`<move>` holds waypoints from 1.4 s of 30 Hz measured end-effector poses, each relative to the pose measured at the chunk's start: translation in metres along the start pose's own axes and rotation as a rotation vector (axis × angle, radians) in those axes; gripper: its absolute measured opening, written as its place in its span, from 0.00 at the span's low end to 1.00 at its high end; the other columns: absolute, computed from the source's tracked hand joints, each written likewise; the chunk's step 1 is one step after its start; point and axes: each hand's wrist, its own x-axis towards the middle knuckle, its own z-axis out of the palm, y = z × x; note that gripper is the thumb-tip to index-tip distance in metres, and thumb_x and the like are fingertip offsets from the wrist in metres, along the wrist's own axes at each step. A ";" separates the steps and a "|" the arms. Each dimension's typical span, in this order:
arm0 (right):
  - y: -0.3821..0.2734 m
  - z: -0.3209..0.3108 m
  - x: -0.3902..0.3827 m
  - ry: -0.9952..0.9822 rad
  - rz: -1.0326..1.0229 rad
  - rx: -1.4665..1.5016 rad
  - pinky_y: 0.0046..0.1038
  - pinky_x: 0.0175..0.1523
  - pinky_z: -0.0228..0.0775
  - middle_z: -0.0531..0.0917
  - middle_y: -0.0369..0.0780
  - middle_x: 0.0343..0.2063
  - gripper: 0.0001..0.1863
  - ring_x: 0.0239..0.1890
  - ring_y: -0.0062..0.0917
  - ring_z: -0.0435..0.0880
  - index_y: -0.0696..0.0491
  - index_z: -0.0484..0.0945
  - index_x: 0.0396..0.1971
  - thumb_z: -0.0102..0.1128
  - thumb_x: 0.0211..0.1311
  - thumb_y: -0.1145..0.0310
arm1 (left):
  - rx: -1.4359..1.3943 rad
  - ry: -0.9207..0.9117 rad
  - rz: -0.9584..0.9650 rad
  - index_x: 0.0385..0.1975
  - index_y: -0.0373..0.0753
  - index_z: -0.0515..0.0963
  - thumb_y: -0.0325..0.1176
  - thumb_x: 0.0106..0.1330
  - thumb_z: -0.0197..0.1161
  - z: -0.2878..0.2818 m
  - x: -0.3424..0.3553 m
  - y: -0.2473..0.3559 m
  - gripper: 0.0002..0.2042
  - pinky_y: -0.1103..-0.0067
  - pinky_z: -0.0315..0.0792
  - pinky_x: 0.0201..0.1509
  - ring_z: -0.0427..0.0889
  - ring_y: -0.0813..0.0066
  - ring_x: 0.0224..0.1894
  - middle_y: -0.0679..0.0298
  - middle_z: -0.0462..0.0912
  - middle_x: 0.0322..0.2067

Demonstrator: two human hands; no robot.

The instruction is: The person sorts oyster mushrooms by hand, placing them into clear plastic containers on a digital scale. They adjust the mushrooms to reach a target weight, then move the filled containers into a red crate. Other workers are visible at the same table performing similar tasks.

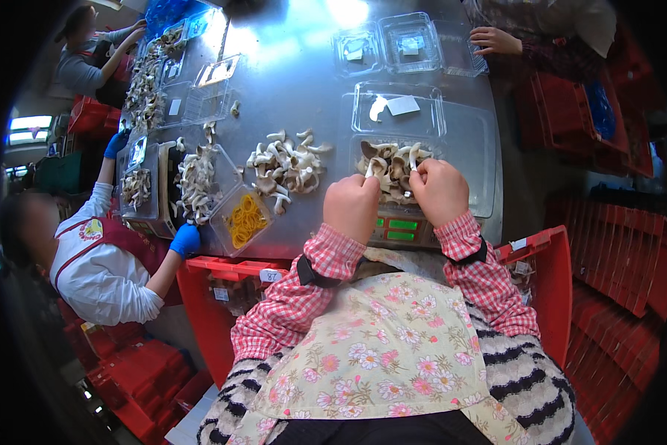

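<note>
Grey-brown oyster mushrooms (393,169) with white stems lie in a clear plastic clamshell box on a digital scale (401,231) with green displays, right in front of me. My left hand (351,205) is closed at the near left side of the box, with a white mushroom stem between its fingertips. On the opposite side my right hand (443,191) is pinched around another pale stem. The box's lid (398,105) is folded open away from me, with a white label on it. To the left, a loose pile of mushrooms (287,165) rests on the metal table.
A clear tub (242,216) of yellow rubber bands stands left of me. Open clamshell boxes (410,43) sit at the back. A co-worker in blue gloves (186,240) works on the left; another person's hand (494,41) is at far right. Red crates (233,268) stand below the table edge.
</note>
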 end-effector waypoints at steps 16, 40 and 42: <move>-0.018 -0.010 0.055 0.018 -0.504 -0.100 0.29 0.33 0.71 0.77 0.37 0.25 0.04 0.29 0.30 0.78 0.50 0.82 0.27 0.63 0.49 0.74 | -0.027 0.143 -0.132 0.26 0.37 0.77 0.28 0.57 0.64 -0.029 -0.020 -0.008 0.03 0.71 0.70 0.28 0.78 0.61 0.25 0.59 0.77 0.24; -0.044 -0.051 0.078 -0.307 -0.482 0.732 0.18 0.32 0.69 0.79 0.36 0.28 0.11 0.26 0.15 0.76 0.55 0.77 0.41 0.61 0.59 0.72 | -0.080 0.021 -0.237 0.28 0.36 0.77 0.31 0.60 0.64 -0.021 -0.057 -0.041 0.05 0.76 0.71 0.26 0.77 0.67 0.22 0.60 0.77 0.25; -0.055 -0.057 0.068 -0.205 -0.392 0.872 0.16 0.31 0.67 0.77 0.35 0.28 0.08 0.26 0.13 0.75 0.57 0.76 0.39 0.58 0.62 0.73 | -0.119 0.047 -0.244 0.28 0.36 0.77 0.31 0.60 0.63 -0.021 -0.054 -0.040 0.06 0.75 0.71 0.26 0.77 0.67 0.22 0.60 0.77 0.25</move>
